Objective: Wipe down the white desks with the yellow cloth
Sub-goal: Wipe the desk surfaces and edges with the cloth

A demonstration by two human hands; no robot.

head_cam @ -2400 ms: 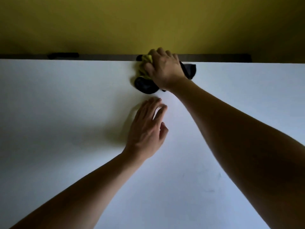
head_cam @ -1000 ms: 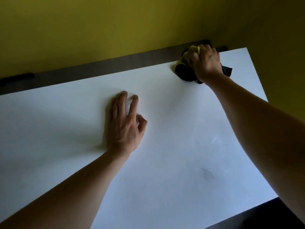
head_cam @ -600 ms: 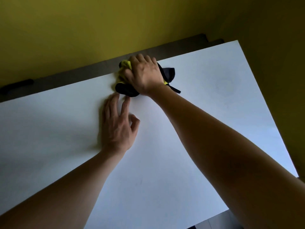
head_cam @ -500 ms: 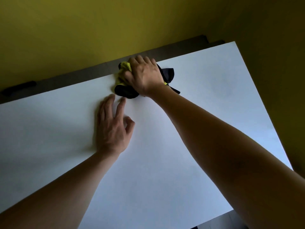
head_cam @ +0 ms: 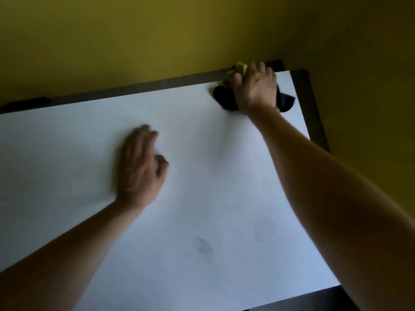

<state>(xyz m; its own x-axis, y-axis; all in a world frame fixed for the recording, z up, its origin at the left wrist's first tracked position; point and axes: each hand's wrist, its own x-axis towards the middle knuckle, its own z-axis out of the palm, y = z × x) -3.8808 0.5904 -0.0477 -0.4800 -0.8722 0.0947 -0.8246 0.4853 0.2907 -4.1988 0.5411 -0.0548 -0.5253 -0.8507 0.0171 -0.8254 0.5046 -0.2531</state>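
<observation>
The right hand (head_cam: pixel 256 90) reaches to the far right corner of the desk (head_cam: pixel 202 198) and grips the cloth (head_cam: pixel 238 69), fingers curled over the bunched fabric and pressing it down on the white top. The cloth shows yellow at the fingertips, right at the desk's back edge, while darker folds of it stick out on both sides of the hand, one lobe to the left near the thumb and another to the right by the wrist. The left hand (head_cam: pixel 139 167) lies palm down near the middle of the desk, well apart from the cloth; its fingers are straight and close together, pointing toward the wall (head_cam: pixel 157 37), the thumb tucked a little to the side. This hand is blurred, so whether it presses flat on the surface or sits just above it cannot be told. Both forearms are bare and stretch in from the near edge. A faint grey smudge (head_cam: pixel 204 245) marks the desk nearer the person, between the two arms. A dark strip (head_cam: pixel 134 88) runs along the back of the desk against the yellow wall and turns down the right side past the corner. At the far left of that strip lies a small dark object (head_cam: pixel 27 102), too dim to make out
</observation>
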